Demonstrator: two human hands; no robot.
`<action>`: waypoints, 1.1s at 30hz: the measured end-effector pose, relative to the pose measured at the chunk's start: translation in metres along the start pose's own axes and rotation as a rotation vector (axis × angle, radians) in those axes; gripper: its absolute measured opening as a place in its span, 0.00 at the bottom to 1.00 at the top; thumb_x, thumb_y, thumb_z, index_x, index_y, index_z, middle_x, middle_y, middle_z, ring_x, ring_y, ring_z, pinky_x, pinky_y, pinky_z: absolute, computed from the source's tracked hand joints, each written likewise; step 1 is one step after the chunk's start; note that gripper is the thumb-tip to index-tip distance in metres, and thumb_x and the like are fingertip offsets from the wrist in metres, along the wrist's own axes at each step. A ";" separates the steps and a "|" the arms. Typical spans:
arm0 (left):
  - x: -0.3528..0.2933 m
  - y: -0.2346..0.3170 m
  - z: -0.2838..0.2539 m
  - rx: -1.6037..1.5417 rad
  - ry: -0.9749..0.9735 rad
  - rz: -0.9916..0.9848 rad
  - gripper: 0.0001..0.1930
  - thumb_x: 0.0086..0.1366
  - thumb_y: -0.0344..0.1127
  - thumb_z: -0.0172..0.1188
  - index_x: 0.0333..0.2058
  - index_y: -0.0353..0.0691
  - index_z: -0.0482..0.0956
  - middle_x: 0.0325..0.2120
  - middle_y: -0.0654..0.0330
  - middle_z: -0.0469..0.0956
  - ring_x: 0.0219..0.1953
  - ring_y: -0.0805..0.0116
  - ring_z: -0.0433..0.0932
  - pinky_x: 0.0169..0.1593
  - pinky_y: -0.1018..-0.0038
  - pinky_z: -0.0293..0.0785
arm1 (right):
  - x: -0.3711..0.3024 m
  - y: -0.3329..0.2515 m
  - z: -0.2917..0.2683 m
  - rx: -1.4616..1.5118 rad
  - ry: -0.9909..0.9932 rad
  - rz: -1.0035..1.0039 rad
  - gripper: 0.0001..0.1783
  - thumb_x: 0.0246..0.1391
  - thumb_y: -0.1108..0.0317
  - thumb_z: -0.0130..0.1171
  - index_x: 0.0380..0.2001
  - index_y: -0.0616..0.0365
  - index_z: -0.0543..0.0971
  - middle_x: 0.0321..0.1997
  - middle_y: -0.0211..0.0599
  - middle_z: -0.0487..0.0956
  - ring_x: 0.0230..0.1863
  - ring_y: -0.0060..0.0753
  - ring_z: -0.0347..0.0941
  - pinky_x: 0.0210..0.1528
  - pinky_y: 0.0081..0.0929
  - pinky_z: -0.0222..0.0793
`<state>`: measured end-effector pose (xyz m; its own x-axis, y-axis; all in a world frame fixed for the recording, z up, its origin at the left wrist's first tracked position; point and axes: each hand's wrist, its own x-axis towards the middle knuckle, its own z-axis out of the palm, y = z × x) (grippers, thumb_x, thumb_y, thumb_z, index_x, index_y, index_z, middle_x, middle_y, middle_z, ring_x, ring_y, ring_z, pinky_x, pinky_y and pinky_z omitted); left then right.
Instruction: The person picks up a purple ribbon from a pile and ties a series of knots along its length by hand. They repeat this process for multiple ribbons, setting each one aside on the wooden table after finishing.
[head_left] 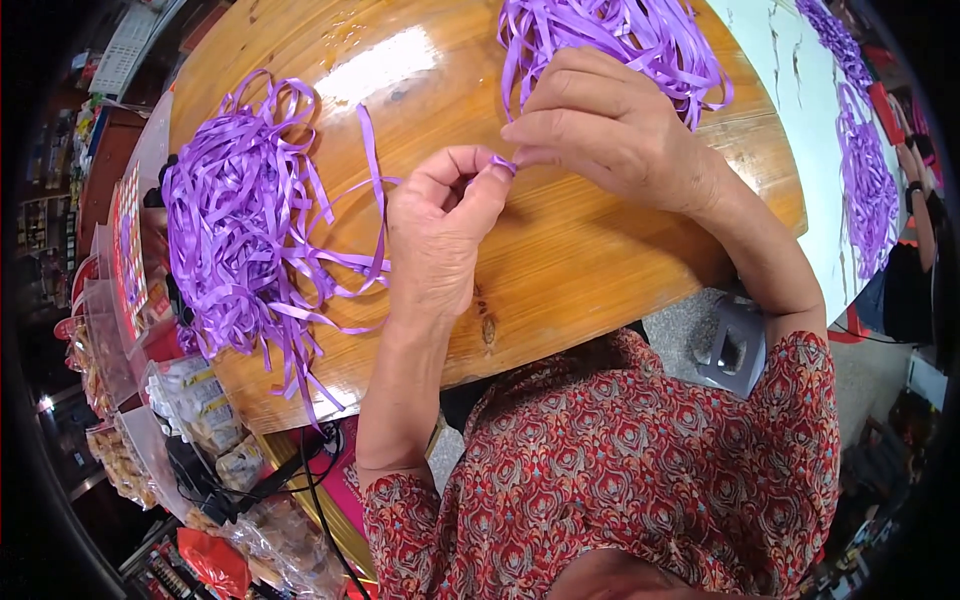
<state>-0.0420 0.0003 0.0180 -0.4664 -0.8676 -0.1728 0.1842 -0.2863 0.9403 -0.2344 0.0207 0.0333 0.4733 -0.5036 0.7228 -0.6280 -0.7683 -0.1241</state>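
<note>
Pinching a narrow, glossy purple ribbon (503,163) over a varnished, honey-brown wooden worktop (570,240)

The left hand (438,230), near the centre of the frame, has its thumb and forefinger closed on the ribbon, a small folded bit of which shows at the fingertips. The right hand (625,130), upper centre, comes right up to that spot with its fingers bent; whether it grips the ribbon too cannot be told.

Just left of the left hand, loose purple strands (377,190) trail across the wood beside a large, tangled purple ribbon heap (225,225) at the left of the frame. A second, looser purple ribbon pile (610,30) lies at the top, beyond the right hand. Toward the upper right, a white worktop with dark veins (770,45) carries more purple ribbon (868,190). A red, ornately patterned garment (650,460) fills the bottom of the frame.
</note>
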 end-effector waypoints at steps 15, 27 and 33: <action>-0.004 -0.001 0.005 -0.007 -0.002 0.093 0.02 0.59 0.25 0.58 0.31 0.36 0.76 0.24 0.73 0.70 0.24 0.87 0.63 0.28 0.88 0.59 | -0.001 -0.024 0.003 0.533 0.010 0.610 0.03 0.47 0.75 0.60 0.25 0.63 0.76 0.25 0.31 0.74 0.28 0.23 0.69 0.31 0.20 0.64; -0.003 -0.010 0.000 -0.467 -0.213 0.125 0.05 0.60 0.26 0.58 0.35 0.36 0.74 0.28 0.66 0.73 0.25 0.79 0.65 0.28 0.80 0.62 | 0.003 -0.031 0.006 1.364 0.079 1.114 0.05 0.51 0.70 0.58 0.27 0.61 0.76 0.26 0.24 0.73 0.29 0.13 0.65 0.33 0.14 0.61; 0.000 -0.016 0.000 -0.533 -0.249 0.079 0.05 0.61 0.29 0.58 0.35 0.36 0.74 0.26 0.66 0.73 0.24 0.80 0.64 0.27 0.81 0.59 | 0.003 -0.031 0.003 1.320 0.082 1.086 0.05 0.52 0.71 0.58 0.28 0.62 0.76 0.27 0.24 0.74 0.31 0.13 0.67 0.34 0.16 0.64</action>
<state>-0.0450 0.0047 0.0031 -0.6106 -0.7915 0.0265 0.6056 -0.4452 0.6596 -0.2116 0.0424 0.0371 0.1489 -0.9880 -0.0416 0.3023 0.0855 -0.9494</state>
